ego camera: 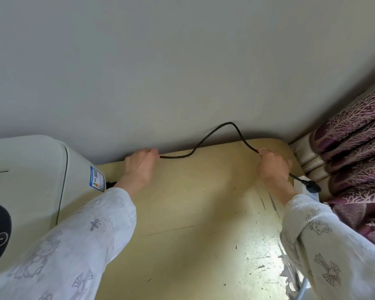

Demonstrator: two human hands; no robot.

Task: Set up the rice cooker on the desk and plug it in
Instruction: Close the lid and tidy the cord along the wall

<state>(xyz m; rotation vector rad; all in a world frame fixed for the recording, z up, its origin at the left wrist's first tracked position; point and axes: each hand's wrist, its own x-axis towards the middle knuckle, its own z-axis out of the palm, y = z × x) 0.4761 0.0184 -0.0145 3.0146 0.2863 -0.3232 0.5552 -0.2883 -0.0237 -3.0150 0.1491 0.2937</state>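
A cream rice cooker with a black control panel stands on the yellow desk at the left. Its black power cord arches against the grey wall between my hands. My left hand pinches the cord near the desk's back edge. My right hand grips the cord further along, close to the black plug. The plug sits at a white power strip by the desk's right edge; whether it is pushed in is hidden.
A grey wall runs right behind the desk. Purple patterned curtains hang at the right, touching the desk's corner. The desk's right front surface is scratched and peeling.
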